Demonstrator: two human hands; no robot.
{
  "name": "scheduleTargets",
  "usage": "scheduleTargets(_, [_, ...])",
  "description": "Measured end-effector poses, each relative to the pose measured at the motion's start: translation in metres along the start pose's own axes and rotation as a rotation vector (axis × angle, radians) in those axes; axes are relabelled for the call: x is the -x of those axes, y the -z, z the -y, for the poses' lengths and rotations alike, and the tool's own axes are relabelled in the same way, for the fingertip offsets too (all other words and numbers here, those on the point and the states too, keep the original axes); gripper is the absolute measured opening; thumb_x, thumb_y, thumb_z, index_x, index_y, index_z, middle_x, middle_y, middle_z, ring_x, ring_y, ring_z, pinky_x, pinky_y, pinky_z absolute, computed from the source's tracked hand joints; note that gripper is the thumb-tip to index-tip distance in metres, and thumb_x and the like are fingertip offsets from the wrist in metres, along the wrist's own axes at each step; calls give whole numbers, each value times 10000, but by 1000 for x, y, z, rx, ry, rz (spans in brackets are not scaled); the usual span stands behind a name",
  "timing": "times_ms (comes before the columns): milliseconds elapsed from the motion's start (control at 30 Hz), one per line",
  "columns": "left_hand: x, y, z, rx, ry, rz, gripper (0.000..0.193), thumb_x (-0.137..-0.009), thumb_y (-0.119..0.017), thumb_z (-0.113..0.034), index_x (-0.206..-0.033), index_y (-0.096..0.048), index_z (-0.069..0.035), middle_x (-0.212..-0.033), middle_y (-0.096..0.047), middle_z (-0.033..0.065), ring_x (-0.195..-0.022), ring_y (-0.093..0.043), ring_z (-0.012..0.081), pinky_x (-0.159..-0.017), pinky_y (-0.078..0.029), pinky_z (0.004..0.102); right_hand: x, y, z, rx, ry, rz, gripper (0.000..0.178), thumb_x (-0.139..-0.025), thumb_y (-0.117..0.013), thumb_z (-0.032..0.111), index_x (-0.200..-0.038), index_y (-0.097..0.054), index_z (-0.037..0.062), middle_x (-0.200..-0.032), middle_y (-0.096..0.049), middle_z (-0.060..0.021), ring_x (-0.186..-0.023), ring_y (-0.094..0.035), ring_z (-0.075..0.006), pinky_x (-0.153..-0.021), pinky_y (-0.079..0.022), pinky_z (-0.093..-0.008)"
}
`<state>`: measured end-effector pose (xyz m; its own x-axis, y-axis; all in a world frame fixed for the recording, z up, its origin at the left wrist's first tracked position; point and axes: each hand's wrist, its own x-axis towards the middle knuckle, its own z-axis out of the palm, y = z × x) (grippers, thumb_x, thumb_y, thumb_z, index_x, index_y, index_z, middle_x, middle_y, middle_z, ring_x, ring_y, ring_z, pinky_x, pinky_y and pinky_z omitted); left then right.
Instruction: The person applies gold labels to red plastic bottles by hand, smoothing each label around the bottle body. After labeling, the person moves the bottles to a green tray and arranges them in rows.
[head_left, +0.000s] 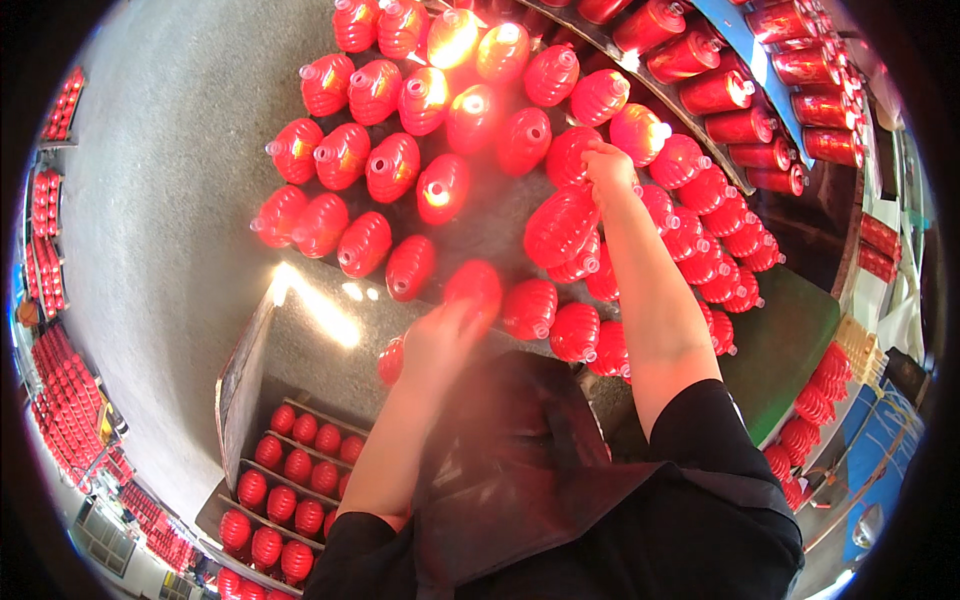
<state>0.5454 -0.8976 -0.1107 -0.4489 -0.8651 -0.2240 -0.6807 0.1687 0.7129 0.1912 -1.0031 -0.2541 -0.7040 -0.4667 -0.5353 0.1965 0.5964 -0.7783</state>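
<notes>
Rows of red ribbed lantern-shaped plastic shells [393, 168] with short clear necks lie ahead of me. My left hand [440, 338], smeared by motion, is closed on one red lantern shell [474, 290] near the front of the rows. Further right and forward, my right hand [610, 172] has its fingers closed at the side of another shell [571, 156]. A larger-looking shell [560, 228] sits just left of the right wrist, partly overlapping its neighbours. More shells [704, 255] are packed closely to the right of my right forearm.
A divided rack of red shells [282, 507] stands at lower left beside an upright panel [243, 380]. Glossy red cylinders [717, 91] line a curved-looking rack at upper right, by a blue strip [752, 60]. A green surface [790, 335] lies right. Stacks [68, 385] stand far left.
</notes>
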Motion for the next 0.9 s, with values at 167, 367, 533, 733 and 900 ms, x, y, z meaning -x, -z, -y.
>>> scheduleTargets(167, [-32,-25,11,-50,3,7,294,-856,-787,-156,-1112,-711,-32,-864,-719,174,-782,-711,358,-703,-568,442,16,0,6,21,-6,-38,467,-852,-755,99,-1293,-652,-14,-720,-655,-74,-479,-564,-159,-427,-443,-325])
scheduleTargets(367, [-78,-56,19,-125,-4,-50,292,-850,-779,-153,-1110,-716,-33,-848,-720,171,-793,-713,368,-709,-567,460,62,-7,-9,-189,91,-132,464,-914,-752,162,-1311,-592,-18,-905,-662,-134,-549,-577,-148,-474,-472,-323])
scheduleTargets(533, [-106,-81,22,-142,64,-128,306,-859,-765,-160,-1148,-725,-71,-869,-722,189,-835,-712,385,-757,-564,476,74,-33,-41,-209,326,-87,263,-984,-661,89,-1238,-605,54,-698,-539,3,-460,-441,-72,-388,-365,-266])
scheduleTargets(733, [-125,-101,27,-129,80,-177,320,-857,-765,-171,-1166,-729,-95,-879,-724,184,-864,-710,388,-778,-560,484,92,-45,-65,-213,294,-43,130,-1007,-630,65,-1129,-664,39,-734,-574,20,-536,-503,-51,-457,-415,-236])
scheduleTargets(900, [-130,-104,26,-143,107,-193,302,-860,-760,-182,-1153,-738,-110,-907,-726,201,-866,-708,398,-782,-557,488,110,-33,-57,59,458,52,143,-955,-696,98,-1072,-709,18,-846,-667,-32,-695,-625,-94,-614,-507,-245])
